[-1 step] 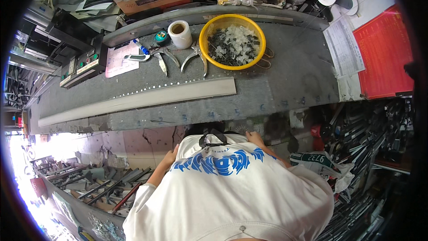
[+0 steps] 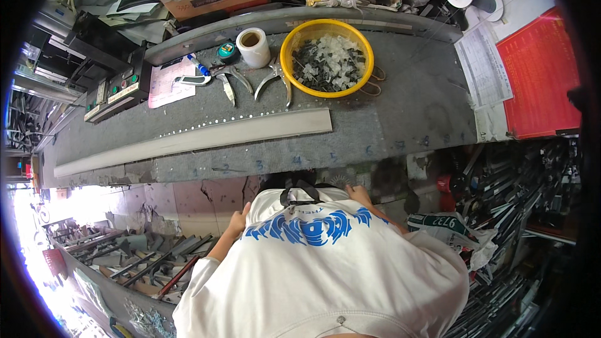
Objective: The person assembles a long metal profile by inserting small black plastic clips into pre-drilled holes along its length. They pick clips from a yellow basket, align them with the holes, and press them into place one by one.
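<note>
My left hand (image 2: 238,221) hangs low at the left side of my white shirt (image 2: 325,275), beside its hem. My right hand (image 2: 358,194) rests at the right side of the same shirt, just short of the workbench's front edge. The fingers of both hands are mostly hidden, so whether they grip the cloth cannot be made out. Beyond them, on the grey workbench (image 2: 413,97), lies a long flat pale metal strip (image 2: 206,139). Behind the strip stands a yellow basket (image 2: 287,77) filled with small clear and dark pieces. Two pairs of pliers (image 2: 274,81) lie left of the basket.
A white roll (image 2: 253,50), a green tape measure (image 2: 227,53), a blue marker (image 2: 199,66) and a pink paper sheet (image 2: 164,87) lie on the bench. At its left end is a control box (image 2: 119,94) with buttons. Metal offcuts (image 2: 156,269) fill the lower left; dark bars (image 2: 519,231) crowd the right.
</note>
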A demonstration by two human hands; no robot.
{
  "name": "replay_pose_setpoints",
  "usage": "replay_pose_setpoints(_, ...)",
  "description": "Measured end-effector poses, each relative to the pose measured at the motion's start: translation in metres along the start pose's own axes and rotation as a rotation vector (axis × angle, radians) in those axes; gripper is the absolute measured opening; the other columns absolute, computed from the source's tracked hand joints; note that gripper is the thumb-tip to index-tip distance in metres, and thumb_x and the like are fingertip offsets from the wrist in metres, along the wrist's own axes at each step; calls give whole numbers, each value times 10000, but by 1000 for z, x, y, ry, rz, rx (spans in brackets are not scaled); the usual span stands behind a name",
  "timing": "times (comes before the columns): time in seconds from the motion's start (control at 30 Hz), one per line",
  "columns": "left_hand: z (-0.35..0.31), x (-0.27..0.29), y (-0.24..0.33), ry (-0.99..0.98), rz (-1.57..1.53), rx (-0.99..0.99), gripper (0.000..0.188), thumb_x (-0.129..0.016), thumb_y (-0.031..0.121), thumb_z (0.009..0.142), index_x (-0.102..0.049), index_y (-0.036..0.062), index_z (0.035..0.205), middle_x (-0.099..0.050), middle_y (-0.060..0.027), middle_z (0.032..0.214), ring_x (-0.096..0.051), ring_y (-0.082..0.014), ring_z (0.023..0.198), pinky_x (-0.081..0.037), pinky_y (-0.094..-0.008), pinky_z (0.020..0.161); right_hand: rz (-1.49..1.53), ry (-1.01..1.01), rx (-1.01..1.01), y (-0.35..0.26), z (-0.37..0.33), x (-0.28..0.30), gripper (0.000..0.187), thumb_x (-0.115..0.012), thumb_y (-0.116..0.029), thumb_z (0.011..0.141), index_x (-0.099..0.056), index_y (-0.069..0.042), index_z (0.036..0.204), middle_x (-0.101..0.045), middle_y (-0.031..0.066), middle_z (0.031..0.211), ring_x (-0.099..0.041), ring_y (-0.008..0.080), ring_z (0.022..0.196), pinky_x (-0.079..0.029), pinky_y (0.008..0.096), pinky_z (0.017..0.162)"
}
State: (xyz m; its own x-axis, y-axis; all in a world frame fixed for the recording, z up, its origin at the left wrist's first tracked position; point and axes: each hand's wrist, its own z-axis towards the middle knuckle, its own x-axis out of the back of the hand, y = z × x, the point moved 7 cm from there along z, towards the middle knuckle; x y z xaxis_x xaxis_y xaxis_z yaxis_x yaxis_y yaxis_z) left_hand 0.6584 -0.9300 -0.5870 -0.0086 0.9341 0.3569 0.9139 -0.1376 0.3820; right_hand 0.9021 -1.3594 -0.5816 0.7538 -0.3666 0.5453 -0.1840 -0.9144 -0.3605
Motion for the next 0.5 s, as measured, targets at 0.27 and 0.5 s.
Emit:
replay_pose_setpoints(0.27, 55, -12, 16, 43, 654, -151, 507, -532, 408, 914, -699, -61, 1010, -653, -314, 1049, -622, -451, 1064, -493, -483, 912, -193, 11, 313, -66, 32, 5, 448, -567, -392, 912, -709, 32, 935, -668, 290, 956, -673, 427, 889, -517, 492, 774)
replay_pose_setpoints(0.5, -102, 23, 235, -578, 474, -553, 526, -537, 512, 970, -699, 34, 1120, -715, -87, 1011, -664, -195, 936, -519, -348, 850, -213, -445, 786, -211, -106, 141, 349, -621, -336, 916, -720, -2, 921, -719, 189, 865, -697, 294, 775, -541, 400, 743)
